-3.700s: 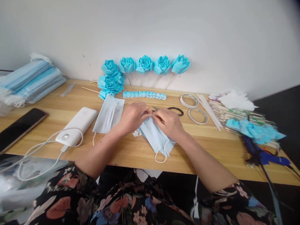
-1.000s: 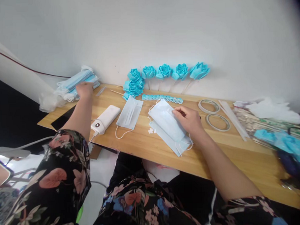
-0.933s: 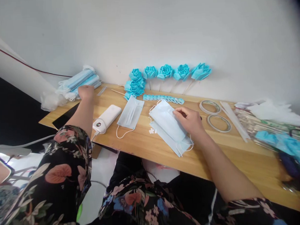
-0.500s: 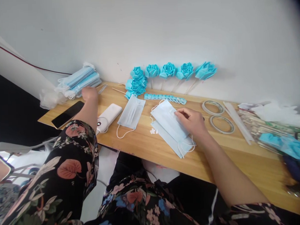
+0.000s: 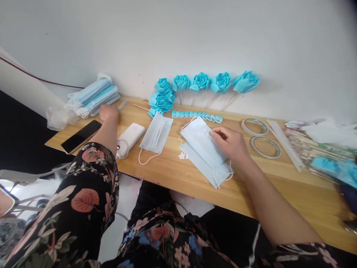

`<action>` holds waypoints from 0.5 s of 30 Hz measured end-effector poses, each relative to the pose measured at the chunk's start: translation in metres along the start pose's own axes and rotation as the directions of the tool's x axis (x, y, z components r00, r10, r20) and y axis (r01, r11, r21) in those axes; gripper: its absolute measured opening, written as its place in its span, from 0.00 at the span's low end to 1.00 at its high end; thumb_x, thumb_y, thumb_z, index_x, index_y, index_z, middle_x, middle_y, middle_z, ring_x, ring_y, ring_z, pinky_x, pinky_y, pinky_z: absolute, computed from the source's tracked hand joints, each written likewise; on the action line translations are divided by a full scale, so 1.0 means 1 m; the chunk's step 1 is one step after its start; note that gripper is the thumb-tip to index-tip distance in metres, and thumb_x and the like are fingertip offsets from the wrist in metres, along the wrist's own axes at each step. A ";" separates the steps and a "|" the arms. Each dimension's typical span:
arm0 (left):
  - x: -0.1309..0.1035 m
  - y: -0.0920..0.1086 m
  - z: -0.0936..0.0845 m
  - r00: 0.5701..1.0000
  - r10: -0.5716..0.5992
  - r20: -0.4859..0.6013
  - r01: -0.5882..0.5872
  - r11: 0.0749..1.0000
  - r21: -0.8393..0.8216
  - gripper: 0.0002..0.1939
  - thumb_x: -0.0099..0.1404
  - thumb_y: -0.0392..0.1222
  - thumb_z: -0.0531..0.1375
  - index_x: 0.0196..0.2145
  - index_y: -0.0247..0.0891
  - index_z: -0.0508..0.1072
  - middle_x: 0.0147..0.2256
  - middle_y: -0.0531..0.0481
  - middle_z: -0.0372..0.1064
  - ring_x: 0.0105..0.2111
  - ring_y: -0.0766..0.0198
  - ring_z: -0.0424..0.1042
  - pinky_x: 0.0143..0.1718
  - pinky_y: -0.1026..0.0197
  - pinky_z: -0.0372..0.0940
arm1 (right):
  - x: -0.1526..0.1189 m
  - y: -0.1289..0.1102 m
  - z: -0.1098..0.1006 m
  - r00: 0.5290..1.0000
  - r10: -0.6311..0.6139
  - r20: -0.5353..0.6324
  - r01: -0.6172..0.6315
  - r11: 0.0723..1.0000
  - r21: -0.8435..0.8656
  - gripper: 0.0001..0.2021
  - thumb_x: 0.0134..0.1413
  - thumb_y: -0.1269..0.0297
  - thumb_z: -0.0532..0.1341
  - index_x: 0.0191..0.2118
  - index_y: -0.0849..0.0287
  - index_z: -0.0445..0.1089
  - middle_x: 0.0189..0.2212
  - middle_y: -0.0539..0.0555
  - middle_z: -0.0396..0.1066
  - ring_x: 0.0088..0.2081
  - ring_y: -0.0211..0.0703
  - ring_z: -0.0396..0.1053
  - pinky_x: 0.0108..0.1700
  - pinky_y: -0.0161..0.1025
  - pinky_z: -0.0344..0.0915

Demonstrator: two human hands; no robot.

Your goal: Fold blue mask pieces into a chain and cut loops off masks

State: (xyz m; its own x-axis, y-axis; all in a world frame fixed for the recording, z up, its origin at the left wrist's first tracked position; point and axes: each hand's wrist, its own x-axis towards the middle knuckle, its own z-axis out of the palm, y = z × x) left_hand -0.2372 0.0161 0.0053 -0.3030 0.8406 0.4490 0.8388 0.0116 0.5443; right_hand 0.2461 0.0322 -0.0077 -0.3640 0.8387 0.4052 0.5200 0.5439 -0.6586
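Observation:
My right hand (image 5: 230, 143) is closed in a pinch at the right edge of a pale blue face mask (image 5: 202, 139). That mask overlaps a second face mask (image 5: 204, 171) lying under it, with white ear loops at the lower end. Far to the left, my left hand (image 5: 108, 112) rests by a pile of folded face masks (image 5: 96, 94) and some thin clear strips (image 5: 123, 104). Its fingers are hidden behind the back of the hand. Between the hands lies another face mask (image 5: 156, 132), beside a white power bank (image 5: 131, 135).
Blue flowers on sticks (image 5: 200, 83) lean against the wall. A row of folded blue pieces (image 5: 195, 116) lies before them. Two tape rolls (image 5: 265, 147), white strips (image 5: 286, 146) and blue scraps (image 5: 340, 169) are on the right. A black phone (image 5: 81, 136) lies left.
My left hand has shifted slightly right and down, away from the mask pile. My right hand stays at the edge of the same mask.

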 end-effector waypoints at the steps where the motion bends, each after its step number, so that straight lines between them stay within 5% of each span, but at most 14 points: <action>1: 0.001 0.000 0.001 0.991 -0.097 -0.090 0.098 0.995 0.005 0.25 0.59 0.09 0.42 0.19 0.34 0.62 0.12 0.63 0.38 0.19 0.70 0.46 0.32 0.62 0.49 | 0.000 -0.001 0.000 1.000 0.005 -0.007 -0.005 1.000 0.003 0.09 0.56 0.58 0.61 0.32 0.56 0.75 0.27 0.51 0.76 0.28 0.42 0.69 0.33 0.39 0.61; 5: 0.023 0.020 0.007 0.831 -0.390 -0.398 0.401 0.914 -0.059 0.16 0.61 0.13 0.49 0.31 0.28 0.69 0.22 0.59 0.62 0.27 0.70 0.55 0.38 0.64 0.53 | 0.001 -0.005 0.000 0.997 0.053 -0.055 -0.050 0.996 0.068 0.09 0.54 0.59 0.61 0.31 0.57 0.74 0.26 0.50 0.74 0.28 0.40 0.67 0.33 0.37 0.60; 8: 0.042 0.067 0.012 0.785 -0.393 -0.479 0.382 0.916 -0.124 0.14 0.64 0.18 0.52 0.44 0.23 0.71 0.38 0.52 0.72 0.36 0.69 0.60 0.46 0.64 0.55 | 0.003 -0.007 -0.001 0.989 0.111 -0.101 -0.093 0.980 0.176 0.09 0.53 0.58 0.61 0.30 0.58 0.73 0.23 0.48 0.69 0.27 0.38 0.63 0.33 0.36 0.59; 11: 0.026 0.137 0.018 0.862 -0.204 -0.465 0.079 0.959 -0.274 0.17 0.64 0.20 0.53 0.48 0.23 0.73 0.36 0.54 0.72 0.33 0.72 0.64 0.40 0.67 0.59 | 0.006 -0.005 -0.003 0.974 0.181 -0.139 -0.127 0.937 0.326 0.10 0.53 0.56 0.62 0.30 0.58 0.72 0.25 0.47 0.68 0.28 0.37 0.62 0.34 0.36 0.59; 13: -0.008 0.181 0.024 0.943 -0.048 -0.328 -0.091 0.914 -0.395 0.14 0.66 0.27 0.55 0.46 0.27 0.76 0.30 0.55 0.71 0.28 0.73 0.64 0.34 0.68 0.59 | 0.007 -0.004 -0.005 0.958 0.241 -0.153 -0.152 0.885 0.440 0.11 0.52 0.54 0.62 0.30 0.57 0.72 0.26 0.47 0.67 0.30 0.37 0.62 0.35 0.36 0.60; 15: -0.049 0.214 0.037 0.993 0.101 -0.062 -0.118 0.870 -0.479 0.09 0.65 0.37 0.60 0.38 0.32 0.79 0.27 0.54 0.72 0.26 0.71 0.66 0.32 0.66 0.62 | 0.008 -0.003 -0.005 0.942 0.302 -0.149 -0.178 0.822 0.541 0.13 0.51 0.51 0.63 0.30 0.57 0.72 0.26 0.47 0.67 0.31 0.37 0.62 0.36 0.36 0.61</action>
State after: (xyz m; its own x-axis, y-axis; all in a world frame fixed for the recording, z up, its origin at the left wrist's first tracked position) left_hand -0.0263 -0.0032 0.0736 -0.2443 0.8022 0.5448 0.5487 -0.3488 0.7598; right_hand 0.2457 0.0374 0.0011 -0.0707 0.9583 0.2770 0.0747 0.2820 -0.9565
